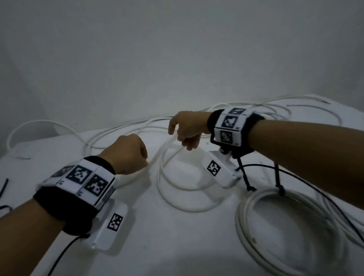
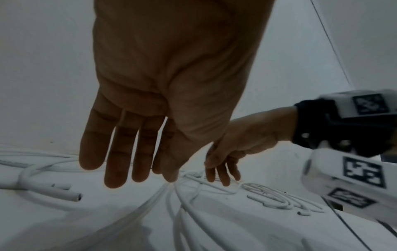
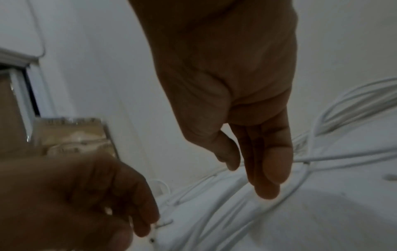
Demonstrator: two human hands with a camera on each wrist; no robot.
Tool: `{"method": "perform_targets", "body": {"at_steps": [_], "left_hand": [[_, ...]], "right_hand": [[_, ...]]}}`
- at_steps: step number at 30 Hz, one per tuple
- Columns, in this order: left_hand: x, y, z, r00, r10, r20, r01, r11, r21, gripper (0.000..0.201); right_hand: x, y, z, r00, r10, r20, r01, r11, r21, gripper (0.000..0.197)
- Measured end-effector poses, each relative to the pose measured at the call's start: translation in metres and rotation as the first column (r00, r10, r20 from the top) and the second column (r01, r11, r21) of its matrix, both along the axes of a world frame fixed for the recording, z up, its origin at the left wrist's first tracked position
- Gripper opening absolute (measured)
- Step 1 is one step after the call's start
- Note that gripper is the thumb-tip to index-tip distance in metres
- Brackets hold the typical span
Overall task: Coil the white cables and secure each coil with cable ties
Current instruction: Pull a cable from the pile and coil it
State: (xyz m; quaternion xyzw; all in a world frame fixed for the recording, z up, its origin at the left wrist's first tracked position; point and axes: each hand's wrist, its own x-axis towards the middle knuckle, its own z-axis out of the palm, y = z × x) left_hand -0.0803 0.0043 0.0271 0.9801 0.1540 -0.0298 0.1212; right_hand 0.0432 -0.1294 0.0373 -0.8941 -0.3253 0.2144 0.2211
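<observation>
the left hand [image 1: 129,154] hides its own fingers, and the finished coil [image 1: 285,233] (bottom right) runs off frame.

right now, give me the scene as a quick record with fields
left hand: over the table, fingers straight in the left wrist view, gripping nothing
right hand: fingers hanging down onto a raised strand of the loose white cable
finished coil: at right, bound by two black cable ties
other cables: uncoiled along the table's far edge
table: white
</observation>
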Motion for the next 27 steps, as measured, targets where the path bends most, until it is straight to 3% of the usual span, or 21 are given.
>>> {"method": "perform_targets", "body": {"at_steps": [3,7,9,11,13,14,15,17,18,19,22,24,27], "left_hand": [[0.015,0.007,-0.008,1.000,-0.019,-0.017,0.020,0.999,0.043,0.025],[0.025,0.008,-0.012,1.000,-0.017,-0.005,0.017,0.999,0.044,0.022],[0.026,0.005,-0.011,1.000,-0.009,0.024,0.009,1.000,0.013,0.036],[0.026,-0.004,-0.006,0.997,-0.012,0.075,0.015,0.999,-0.032,0.058],[0.029,-0.019,0.004,0.985,0.000,0.175,0.032,0.983,-0.181,0.052],[0.029,-0.028,0.013,0.965,0.046,0.259,0.054,0.929,-0.365,0.035],[0.029,-0.039,0.026,0.936,0.126,0.329,0.090,0.817,-0.570,0.020],[0.029,-0.057,0.053,0.899,0.257,0.354,0.177,0.526,-0.832,0.025],[0.028,-0.066,0.065,0.902,0.242,0.358,0.226,0.441,-0.869,0.028],[0.027,-0.074,0.075,0.901,0.216,0.376,0.269,0.401,-0.876,0.029],[0.022,-0.093,0.091,0.827,0.255,0.501,0.364,0.434,-0.824,0.027],[0.016,-0.095,0.095,0.760,0.298,0.577,0.427,0.441,-0.790,0.027],[0.002,-0.081,0.100,0.670,0.417,0.614,0.472,0.399,-0.786,0.028]], "right_hand": [[0.018,0.032,-0.012,0.993,0.068,0.097,-0.049,0.981,-0.188,0.040],[0.018,0.042,-0.006,0.881,0.353,0.315,-0.112,0.803,-0.585,0.013],[0.019,0.038,0.000,0.812,0.426,0.398,-0.103,0.776,-0.622,0.011],[0.019,0.026,0.015,0.695,0.467,0.547,-0.093,0.813,-0.575,0.006],[0.018,0.013,0.041,0.566,0.441,0.697,-0.117,0.880,-0.461,0.006],[0.015,0.005,0.057,0.493,0.429,0.757,-0.130,0.896,-0.424,0.009],[0.013,-0.005,0.072,0.417,0.430,0.801,-0.143,0.901,-0.410,0.011],[0.009,-0.024,0.094,0.312,0.441,0.841,-0.136,0.897,-0.420,0.011],[0.007,-0.034,0.100,0.289,0.439,0.850,-0.120,0.898,-0.423,0.012],[0.005,-0.043,0.106,0.276,0.427,0.861,-0.101,0.904,-0.416,0.013],[0.007,-0.077,0.124,0.284,0.242,0.928,-0.012,0.968,-0.249,0.015],[0.019,-0.110,0.137,0.348,0.027,0.937,0.143,0.986,-0.081,0.018],[0.039,-0.168,0.142,0.470,-0.285,0.835,0.379,0.920,0.101,0.020]]}}
